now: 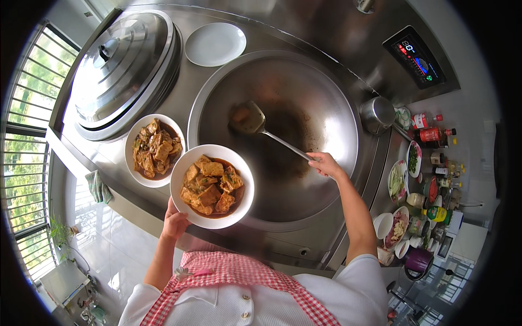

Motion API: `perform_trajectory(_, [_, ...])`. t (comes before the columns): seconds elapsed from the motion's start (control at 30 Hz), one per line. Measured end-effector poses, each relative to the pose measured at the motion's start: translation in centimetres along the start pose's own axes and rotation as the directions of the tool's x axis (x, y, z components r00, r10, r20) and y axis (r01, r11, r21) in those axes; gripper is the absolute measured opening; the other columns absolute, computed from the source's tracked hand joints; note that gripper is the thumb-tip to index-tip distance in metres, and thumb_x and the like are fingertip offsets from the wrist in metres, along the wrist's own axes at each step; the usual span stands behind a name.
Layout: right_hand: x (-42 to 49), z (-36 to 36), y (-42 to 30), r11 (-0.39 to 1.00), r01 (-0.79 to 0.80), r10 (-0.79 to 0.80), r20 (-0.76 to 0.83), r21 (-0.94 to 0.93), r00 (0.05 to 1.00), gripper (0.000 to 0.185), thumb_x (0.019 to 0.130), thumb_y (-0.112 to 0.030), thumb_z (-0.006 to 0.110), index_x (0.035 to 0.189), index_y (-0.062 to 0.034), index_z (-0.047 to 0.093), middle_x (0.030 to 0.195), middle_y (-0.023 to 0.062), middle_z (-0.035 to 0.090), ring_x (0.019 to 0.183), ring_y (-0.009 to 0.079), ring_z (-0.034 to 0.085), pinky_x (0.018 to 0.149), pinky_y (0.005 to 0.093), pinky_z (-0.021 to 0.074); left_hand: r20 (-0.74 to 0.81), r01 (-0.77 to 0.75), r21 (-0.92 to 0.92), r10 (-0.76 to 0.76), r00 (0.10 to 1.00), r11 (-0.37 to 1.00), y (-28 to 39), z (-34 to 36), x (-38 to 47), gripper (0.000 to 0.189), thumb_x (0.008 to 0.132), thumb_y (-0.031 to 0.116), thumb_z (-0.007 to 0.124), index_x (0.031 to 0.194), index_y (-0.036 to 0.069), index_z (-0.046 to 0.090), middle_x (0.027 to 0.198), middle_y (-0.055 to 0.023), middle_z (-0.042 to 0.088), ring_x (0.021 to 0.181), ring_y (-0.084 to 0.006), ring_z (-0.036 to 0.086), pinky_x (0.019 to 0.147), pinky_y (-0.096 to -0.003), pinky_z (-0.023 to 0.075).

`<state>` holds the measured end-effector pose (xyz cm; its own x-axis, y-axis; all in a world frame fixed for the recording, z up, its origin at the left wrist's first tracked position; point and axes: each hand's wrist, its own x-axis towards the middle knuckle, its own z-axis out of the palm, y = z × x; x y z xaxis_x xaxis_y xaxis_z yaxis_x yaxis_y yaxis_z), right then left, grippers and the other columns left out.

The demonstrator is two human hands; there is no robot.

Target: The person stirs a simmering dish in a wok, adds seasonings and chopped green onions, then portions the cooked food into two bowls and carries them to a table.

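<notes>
My left hand (175, 220) grips the lower left rim of a white bowl (246, 199) filled with browned tofu pieces in sauce (210, 193). That bowl is held over the near left rim of a large metal wok (281, 195). The handle of a metal wok spatula (285, 144) is in my right hand (325, 165), and its blade lies inside the wok at the left, with a little brown liquid around it. Dark residue marks the bottom of the wok. Left of the held bowl, a second white bowl (129, 148) of similar food rests on the steel counter (134, 203).
A large domed metal lid (134, 69) covers the left burner area. Behind the wok lies a white plate (215, 44). At the right are a metal ladle (377, 114), sauce bottles (432, 134), plates of chopped ingredients (396, 181) and a purple pot (419, 260). A cloth (98, 186) hangs at the front-left edge.
</notes>
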<state>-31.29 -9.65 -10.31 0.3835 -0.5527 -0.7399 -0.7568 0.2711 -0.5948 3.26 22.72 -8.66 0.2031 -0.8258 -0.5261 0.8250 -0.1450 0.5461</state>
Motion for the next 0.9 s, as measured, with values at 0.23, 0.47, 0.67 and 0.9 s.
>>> perform_trajectory(0.23, [0.7,-0.1,-0.9,0.995,0.083,-0.08,-0.051,0.052,0.995,0.035,0.078,-0.013,0.056,0.112,-0.0117,0.052,0.053,-0.0009,0.047,0.038,0.0049,0.038,0.033,0.0196,0.0292,-0.037,0.018,-0.007,-0.018,0.999,1.0,0.1,0.3,0.0,0.07,0.065,-0.008,0.038,0.129,0.016,0.021,0.119,-0.0107,0.04,0.1,-0.0281,0.05,0.074,-0.0433,0.0486])
perform_trajectory(0.47, [0.1,1.9,-1.3,0.972,0.214,-0.195,-0.178,0.094,0.964,0.035,0.075,-0.01,0.059,0.109,-0.009,0.054,0.061,-0.0028,0.053,0.046,0.0038,0.042,0.041,0.0189,0.0345,-0.049,0.013,0.018,-0.012,0.999,1.0,0.0,0.1,0.0,0.069,0.065,-0.008,0.039,0.128,0.016,0.023,0.119,-0.0092,0.041,0.103,-0.0271,0.048,0.077,-0.0446,0.0466])
perform_trajectory(0.67, [-7.6,3.7,-3.1,0.983,0.183,-0.17,-0.318,0.011,0.933,0.033,0.075,-0.009,0.059,0.107,-0.0054,0.055,0.057,-0.004,0.049,0.047,0.0027,0.04,0.042,0.0182,0.0327,-0.004,-0.023,0.007,0.023,1.0,1.0,-0.3,-0.3,0.2,0.07,0.066,-0.008,0.039,0.129,0.017,0.022,0.119,-0.0083,0.041,0.102,-0.0257,0.048,0.077,-0.0437,0.0471])
perform_trajectory(0.9, [-20.1,7.7,-4.3,0.989,0.028,0.013,-0.268,0.147,0.963,0.022,0.075,-0.013,0.06,0.092,0.0006,0.058,0.054,-0.0024,0.049,0.046,0.0028,0.041,0.042,0.0172,0.0314,0.05,-0.058,0.045,0.055,0.997,0.997,-0.6,-0.6,0.7,0.07,0.066,-0.008,0.038,0.129,0.017,0.022,0.118,-0.0072,0.041,0.098,-0.0222,0.05,0.073,-0.0389,0.0489])
